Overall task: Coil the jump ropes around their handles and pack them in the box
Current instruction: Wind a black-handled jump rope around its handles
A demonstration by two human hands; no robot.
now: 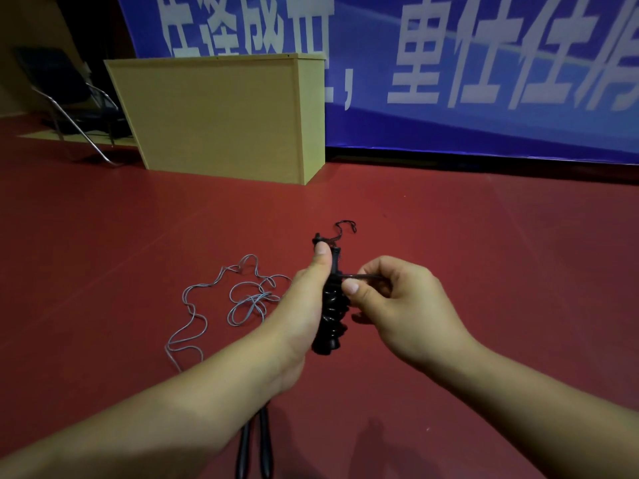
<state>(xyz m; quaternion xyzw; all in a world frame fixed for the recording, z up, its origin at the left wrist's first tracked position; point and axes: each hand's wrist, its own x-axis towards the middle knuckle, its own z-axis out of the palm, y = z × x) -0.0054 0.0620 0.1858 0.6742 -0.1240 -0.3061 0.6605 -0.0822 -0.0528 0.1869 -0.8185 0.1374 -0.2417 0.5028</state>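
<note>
1. Left hand (311, 288) grips the black handles (330, 305), rope coiled around them.
2. Right hand (394, 302) pinches the rope end (359, 277); keep it taut.
3. Grey rope (221, 305) lies on the floor, left of both hands.

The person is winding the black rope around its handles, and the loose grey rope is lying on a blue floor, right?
Not quite: the head view shows a red floor, not blue. The thin loose grey rope lies on it while the left hand holds the black coiled rope bundle and the right hand pinches the cord.
</note>
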